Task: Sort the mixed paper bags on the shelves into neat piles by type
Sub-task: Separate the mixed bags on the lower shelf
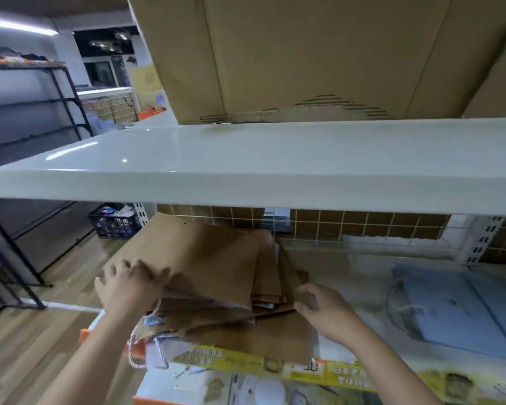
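Brown paper bags [216, 264] lie in a loose, fanned stack on the lower shelf [362, 276], toward its left end, their edges slipping out of line. Under the brown ones, paler bags with twisted cord handles [135, 350] poke out at the front left corner and hang over the shelf's edge.

The left hand [129, 283] sits on the left edge of the stack, fingers curled over the top bags with the thumb stretched along the upper surface, gripping the upper part of the pile. The right hand [322, 309] reaches in from the right, fingers loosely extended and a little spread, the fingertips touching the right edge of the stack at about mid-height; motion blur makes it unclear whether any single bag is pinched there.

Further right on the same shelf, well apart from the brown stack, a light blue paper bag [462, 314] lies flat with its white cord handle toward the left. A yellow printed strip [275, 363] runs along the front lip of the shelf. Behind the shelf a wire grid back panel [362, 226] shows brown tiles through it.

Above, the white upper shelf [246, 159] carries a large cardboard box [304, 54]. To the left, on the wooden floor, a black plastic crate [114, 222] stands beside a dark metal rack [62, 106].
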### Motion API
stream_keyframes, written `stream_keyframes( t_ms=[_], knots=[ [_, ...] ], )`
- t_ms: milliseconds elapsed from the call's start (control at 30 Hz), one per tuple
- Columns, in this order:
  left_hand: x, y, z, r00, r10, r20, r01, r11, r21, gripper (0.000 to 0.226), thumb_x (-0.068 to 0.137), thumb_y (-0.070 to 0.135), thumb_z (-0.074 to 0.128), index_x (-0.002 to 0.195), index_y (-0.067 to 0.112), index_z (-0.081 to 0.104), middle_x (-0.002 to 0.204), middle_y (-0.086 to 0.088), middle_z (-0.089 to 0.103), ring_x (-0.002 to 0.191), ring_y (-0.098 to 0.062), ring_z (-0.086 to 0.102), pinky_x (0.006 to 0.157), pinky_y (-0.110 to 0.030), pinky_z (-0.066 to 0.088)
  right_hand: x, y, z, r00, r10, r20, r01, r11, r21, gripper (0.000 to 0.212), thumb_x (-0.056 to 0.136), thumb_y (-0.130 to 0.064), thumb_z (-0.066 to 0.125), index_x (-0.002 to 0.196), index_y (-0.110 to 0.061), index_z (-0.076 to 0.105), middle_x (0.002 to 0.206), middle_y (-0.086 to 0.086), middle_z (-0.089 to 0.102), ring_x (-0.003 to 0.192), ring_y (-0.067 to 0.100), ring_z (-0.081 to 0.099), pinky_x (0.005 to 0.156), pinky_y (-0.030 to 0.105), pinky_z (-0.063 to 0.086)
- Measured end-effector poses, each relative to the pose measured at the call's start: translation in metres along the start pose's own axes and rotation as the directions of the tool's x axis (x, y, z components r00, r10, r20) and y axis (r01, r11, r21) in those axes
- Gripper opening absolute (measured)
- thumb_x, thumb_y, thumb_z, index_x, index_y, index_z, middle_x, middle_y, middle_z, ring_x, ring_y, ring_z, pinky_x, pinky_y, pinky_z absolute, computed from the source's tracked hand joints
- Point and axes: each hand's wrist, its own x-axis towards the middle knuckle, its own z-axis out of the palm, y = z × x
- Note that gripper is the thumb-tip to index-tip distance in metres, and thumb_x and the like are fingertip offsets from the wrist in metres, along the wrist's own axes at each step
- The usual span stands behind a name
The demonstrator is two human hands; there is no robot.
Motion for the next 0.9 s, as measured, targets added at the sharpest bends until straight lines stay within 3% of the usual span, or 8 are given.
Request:
stream_keyframes(
  t_ms=[167,267,367,467,600,733,900],
  knots=[
    [0.045,-0.018,0.010,0.997,0.011,0.074,-0.013,1.000,0.025,0.093,0.071,0.087,0.036,0.127,0.015,0.051,0.132,-0.013,0.049,0.124,-0.032,0.042,0.099,-0.041,0.034,-0.004,-0.023,0.025,0.996,0.073,-0.052,-0.071,0.997,0.034,0.040,0.092,-0.045,0.052,0.131,-0.033,0.049,0.134,-0.005,0.053,0.121,0.016,0.051,0.099,0.030,0.042],
    [0.058,-0.017,0.009,1.000,-0.003,0.011,0.003,1.000,-0.018,0.103,0.062,0.089,0.047,0.123,0.007,0.048,0.128,-0.018,0.052,0.120,-0.033,0.046,0.097,-0.040,0.036,-0.006,-0.036,0.037,0.991,0.113,-0.067,-0.109,0.992,0.056,0.043,0.092,-0.046,0.052,0.133,-0.035,0.044,0.135,-0.008,0.053,0.121,0.016,0.052,0.099,0.031,0.044],
    [0.070,-0.020,0.001,1.000,-0.019,0.020,0.023,0.982,-0.188,0.086,0.069,0.071,0.065,0.115,0.002,0.047,0.121,-0.021,0.059,0.113,-0.035,0.055,0.090,-0.040,0.040,-0.003,-0.047,0.045,0.988,0.130,-0.088,-0.126,0.991,0.054,0.049,0.092,-0.045,0.051,0.138,-0.033,0.038,0.137,-0.007,0.053,0.122,0.016,0.052,0.099,0.030,0.044],
    [0.086,-0.035,-0.009,0.994,-0.021,0.110,0.072,0.874,-0.481,0.055,0.078,0.049,0.071,0.102,0.004,0.049,0.109,-0.025,0.062,0.099,-0.039,0.058,0.081,-0.041,0.044,0.005,-0.057,0.051,0.981,0.154,-0.117,-0.147,0.987,0.068,0.049,0.093,-0.042,0.053,0.138,-0.028,0.041,0.136,-0.006,0.054,0.123,0.017,0.053,0.100,0.030,0.044],
    [0.090,-0.070,-0.021,1.000,0.005,0.015,0.007,0.722,-0.692,0.032,0.081,0.029,0.074,0.083,0.006,0.051,0.083,-0.016,0.059,0.079,-0.032,0.054,0.066,-0.040,0.043,0.023,-0.074,0.062,0.966,0.211,-0.150,-0.190,0.971,0.147,0.043,0.095,-0.036,0.052,0.135,-0.022,0.048,0.133,-0.002,0.057,0.120,0.018,0.054,0.097,0.029,0.046],
    [0.084,-0.111,-0.032,0.998,-0.062,-0.021,0.023,0.628,-0.778,0.029,0.077,0.030,0.077,0.077,0.014,0.053,0.077,-0.015,0.065,0.072,-0.036,0.064,0.070,-0.053,0.054,0.040,-0.098,0.070,0.960,0.229,-0.164,-0.195,0.960,0.200,0.045,0.098,-0.032,0.048,0.140,-0.017,0.042,0.136,0.003,0.054,0.123,0.020,0.053,0.094,0.029,0.045],
    [0.092,-0.166,-0.012,0.987,-0.160,0.016,0.112,0.618,-0.778,0.040,0.061,0.053,0.077,0.085,0.030,0.055,0.083,-0.007,0.068,0.074,-0.033,0.067,0.065,-0.057,0.055,0.060,-0.117,0.086,0.944,0.220,-0.248,-0.212,0.976,0.058,0.074,0.083,-0.069,0.047,0.136,-0.017,0.045,0.140,0.005,0.051,0.130,0.029,0.044,0.102,0.038,0.042]
  ],
)
